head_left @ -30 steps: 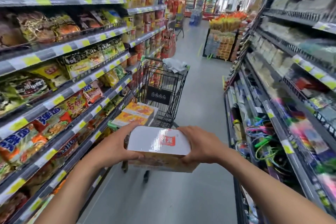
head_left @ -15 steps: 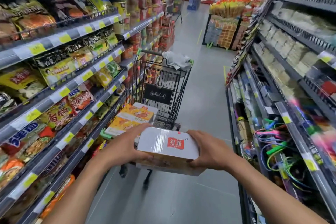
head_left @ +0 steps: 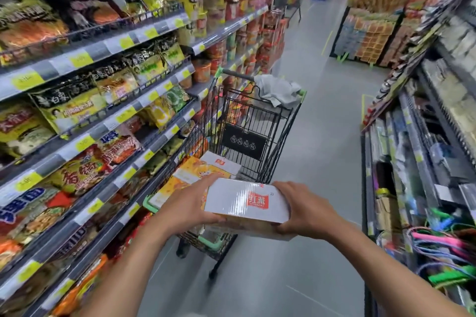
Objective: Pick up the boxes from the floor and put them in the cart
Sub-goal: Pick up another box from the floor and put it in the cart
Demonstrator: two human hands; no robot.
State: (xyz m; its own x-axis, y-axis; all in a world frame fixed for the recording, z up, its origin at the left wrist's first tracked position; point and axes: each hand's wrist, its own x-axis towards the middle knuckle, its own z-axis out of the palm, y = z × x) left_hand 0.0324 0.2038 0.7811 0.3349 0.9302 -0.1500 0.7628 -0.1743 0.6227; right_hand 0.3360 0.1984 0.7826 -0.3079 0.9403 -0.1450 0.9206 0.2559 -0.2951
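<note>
I'm holding the white box (head_left: 247, 203) out in front of me, my left hand (head_left: 190, 206) curling round its left end and my right hand (head_left: 306, 211) gripping the right end. The box is hanging in the air just over the near rim of the cart (head_left: 279, 136), which is standing straight ahead of my hands, close against the shelves (head_left: 103, 121) off to my left hand's side. Just beyond my left hand, orange-and-white boxes (head_left: 201, 170) are already lying in the basket (how many, I can't make out). So I'm reading this as the carry-and-place step: box lifted, not yet set down. Next I'm needing to reach forward past the rim, lower it flat onto the ones inside, and only then loosen both hands, minding that the wire edge isn't catching a bottom corner
</note>
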